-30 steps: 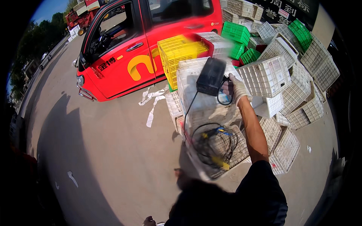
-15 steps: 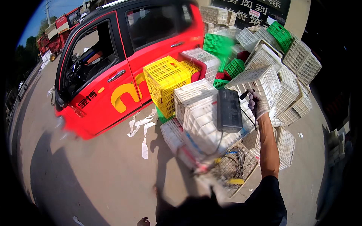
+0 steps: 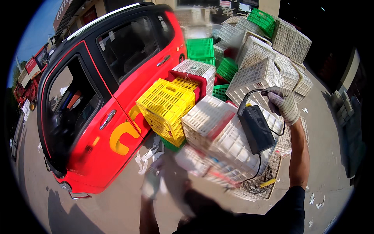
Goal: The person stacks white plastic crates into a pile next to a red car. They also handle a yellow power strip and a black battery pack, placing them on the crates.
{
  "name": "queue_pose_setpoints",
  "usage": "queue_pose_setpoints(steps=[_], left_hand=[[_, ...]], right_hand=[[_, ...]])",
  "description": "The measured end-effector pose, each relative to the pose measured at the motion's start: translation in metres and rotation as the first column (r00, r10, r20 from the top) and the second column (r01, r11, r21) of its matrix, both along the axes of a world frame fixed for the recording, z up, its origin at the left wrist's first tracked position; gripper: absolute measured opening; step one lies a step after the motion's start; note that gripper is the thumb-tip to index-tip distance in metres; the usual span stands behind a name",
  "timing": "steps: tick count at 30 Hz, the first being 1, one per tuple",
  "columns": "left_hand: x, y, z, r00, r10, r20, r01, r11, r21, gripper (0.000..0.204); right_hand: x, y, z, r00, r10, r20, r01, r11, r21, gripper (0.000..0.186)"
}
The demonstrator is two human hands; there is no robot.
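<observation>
My right hand (image 3: 283, 103), in a pale knitted glove, is closed on the cable (image 3: 255, 92) of a black charger brick (image 3: 256, 128). The brick hangs tilted from that cable, in front of white plastic crates (image 3: 210, 113); whether it touches them I cannot tell. A second lead (image 3: 258, 165) trails from its lower end toward the ground side. My left hand (image 3: 153, 181), gloved as well, is low at the left of the crates and smeared by motion, so its fingers do not show clearly. Coiled dark cables (image 3: 261, 185) with a yellow piece (image 3: 268, 182) lie in a low crate.
A red car (image 3: 93, 156) stands on the left, with a yellow crate (image 3: 165, 107) close against its side. Green crates (image 3: 200, 48) and more white crates (image 3: 288, 37) are heaped behind. White strips (image 3: 145, 156) lie on the ground near the car.
The view has turned and shifted, moving the car leftward in it. The charger brick has tilted and now hangs from its cable in my right hand. My left hand has come up into clearer view.
</observation>
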State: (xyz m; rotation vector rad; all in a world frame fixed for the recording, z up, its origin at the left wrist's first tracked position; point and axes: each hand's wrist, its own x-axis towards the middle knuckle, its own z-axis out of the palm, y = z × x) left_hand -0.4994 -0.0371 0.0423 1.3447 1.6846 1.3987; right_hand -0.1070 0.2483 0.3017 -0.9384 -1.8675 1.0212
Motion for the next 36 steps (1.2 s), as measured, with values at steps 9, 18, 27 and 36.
queue_pose_setpoints(steps=[9,18,27,36], left_hand=[[0.067,0.297,0.172,0.728,-0.643,0.237,0.531,0.748,0.398,0.079],[0.026,0.375,0.217,0.336,-0.832,0.442,0.646,0.545,0.534,0.076],[-0.061,0.420,0.180,0.044,-0.766,0.641,0.678,0.494,0.544,0.070],[-0.068,0.483,0.171,-0.096,-0.751,0.653,0.688,0.424,0.589,0.028]], right_hand=[[-0.107,0.098,0.049,0.954,0.035,0.298,-0.172,0.878,0.446,0.029],[-0.146,0.135,0.029,0.947,-0.200,0.250,-0.077,0.616,0.784,0.034],[-0.206,0.121,-0.035,0.747,-0.432,0.505,0.037,0.785,0.618,0.041],[-0.123,-0.001,-0.096,0.031,-0.736,0.676,0.625,0.542,0.562,0.096]])
